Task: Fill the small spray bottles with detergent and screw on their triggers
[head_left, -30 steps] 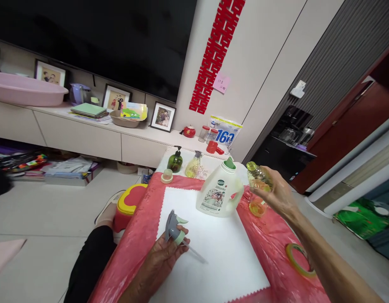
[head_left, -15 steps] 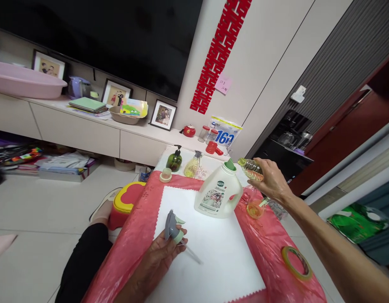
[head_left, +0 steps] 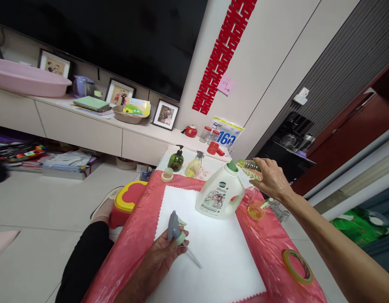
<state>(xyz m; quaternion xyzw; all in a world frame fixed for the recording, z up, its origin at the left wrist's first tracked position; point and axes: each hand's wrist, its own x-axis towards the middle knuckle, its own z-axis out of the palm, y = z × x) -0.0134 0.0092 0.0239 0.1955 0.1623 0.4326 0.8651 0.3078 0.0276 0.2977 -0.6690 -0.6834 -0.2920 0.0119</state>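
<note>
My right hand (head_left: 272, 181) grips a small clear bottle (head_left: 249, 168) of yellowish liquid, tipped sideways with its mouth at the green funnel (head_left: 232, 165) in the neck of a big white jug (head_left: 220, 193). My left hand (head_left: 166, 252) rests on the white sheet (head_left: 213, 261) and holds a grey spray-pump head (head_left: 174, 229) with its thin tube trailing to the right. The jug stands upright on the far part of the sheet.
A red plastic cover (head_left: 131, 252) lies over the low table. On it sit a small glass of amber liquid (head_left: 256, 209), a tape roll (head_left: 298, 266), a dark green pump bottle (head_left: 175, 160), a clear spray bottle (head_left: 194, 166) and a cap (head_left: 166, 174). A yellow-red stool (head_left: 128, 202) stands left.
My right hand has moved the small bottle left and tilted it from nearly upright to lying sideways over the jug's funnel. The left hand has stayed put with the pump head.
</note>
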